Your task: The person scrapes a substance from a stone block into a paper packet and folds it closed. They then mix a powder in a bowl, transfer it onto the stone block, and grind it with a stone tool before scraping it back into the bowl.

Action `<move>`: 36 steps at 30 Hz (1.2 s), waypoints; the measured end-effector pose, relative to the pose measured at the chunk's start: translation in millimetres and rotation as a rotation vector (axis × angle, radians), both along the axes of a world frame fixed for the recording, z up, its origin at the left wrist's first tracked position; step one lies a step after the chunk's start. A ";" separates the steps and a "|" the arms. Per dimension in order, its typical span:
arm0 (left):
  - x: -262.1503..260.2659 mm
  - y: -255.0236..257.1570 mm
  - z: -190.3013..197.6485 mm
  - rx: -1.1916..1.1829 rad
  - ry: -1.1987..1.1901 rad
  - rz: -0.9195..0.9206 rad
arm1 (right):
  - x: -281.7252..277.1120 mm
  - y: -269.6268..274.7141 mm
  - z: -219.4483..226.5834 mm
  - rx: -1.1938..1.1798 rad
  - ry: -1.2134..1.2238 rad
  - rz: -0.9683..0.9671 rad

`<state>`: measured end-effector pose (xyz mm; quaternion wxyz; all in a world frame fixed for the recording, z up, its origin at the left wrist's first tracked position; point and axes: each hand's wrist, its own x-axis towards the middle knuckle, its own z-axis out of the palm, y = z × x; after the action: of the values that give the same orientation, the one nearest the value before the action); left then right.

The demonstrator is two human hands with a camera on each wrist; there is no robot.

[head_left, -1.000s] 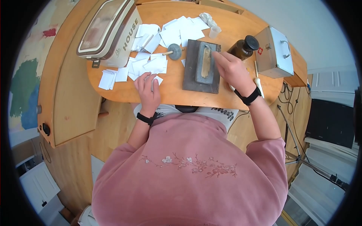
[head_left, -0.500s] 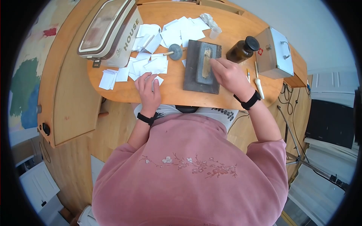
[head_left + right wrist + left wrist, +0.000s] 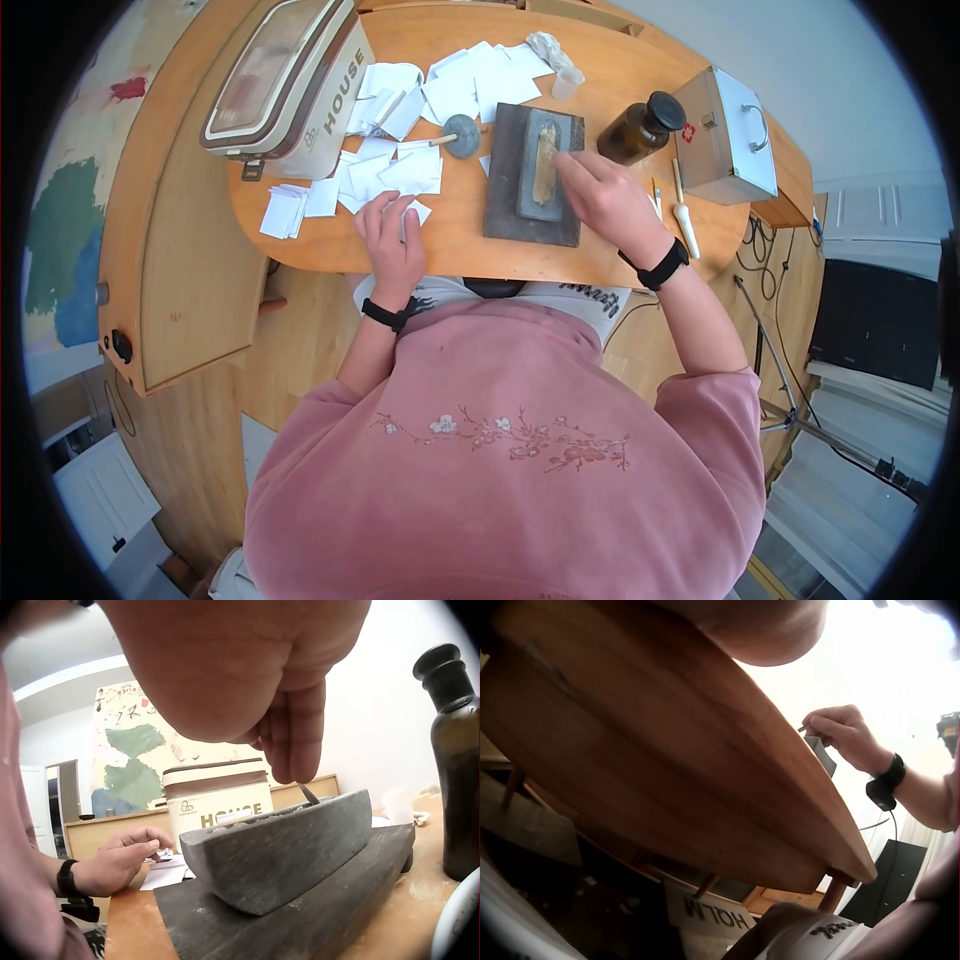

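In the head view my right hand (image 3: 615, 200) is over the right side of a boat-shaped grey stone trough (image 3: 530, 190), which holds tan powder (image 3: 545, 170). Its fingertips pinch a small, thin flat tool; the tool's dark pointed tip (image 3: 308, 795) shows at the trough's rim in the right wrist view. Under the trough lies a dark slab (image 3: 505, 225). My left hand (image 3: 390, 245) rests at the table's front edge beside white paper sheets (image 3: 385, 180), fingers relaxed and holding nothing. Left of the slab lies a grey stone disc (image 3: 462, 140) with a wooden handle.
A brown glass bottle (image 3: 635, 130) and a white metal case (image 3: 735, 140) stand at the right. Near them lie a brush (image 3: 657, 195) and a white-handled tool (image 3: 686, 225). At the back left is a large HOUSE box (image 3: 300, 110); a small clear cup (image 3: 568, 84) stands behind the slab.
My right hand has shifted slightly left and lower over the trough, uncovering the brush near the bottle. The left hand has stayed in place.
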<state>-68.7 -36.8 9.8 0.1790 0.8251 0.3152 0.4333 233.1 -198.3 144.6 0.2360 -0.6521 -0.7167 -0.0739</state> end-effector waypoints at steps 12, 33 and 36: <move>-0.2 0.6 2.7 0.000 0.007 -0.005 | -6.3 -9.9 3.8 -0.023 -0.080 0.101; 0.9 0.9 -1.3 -0.037 0.002 -0.014 | -14.5 -26.0 4.1 -0.090 -0.227 0.194; 1.1 0.0 -0.7 -0.035 0.003 -0.017 | -15.0 -26.4 8.7 -0.070 -0.206 0.150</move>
<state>-67.6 -36.7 9.1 0.1965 0.8252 0.3161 0.4249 218.1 -224.7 153.3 0.1430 -0.5936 -0.7859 -0.0976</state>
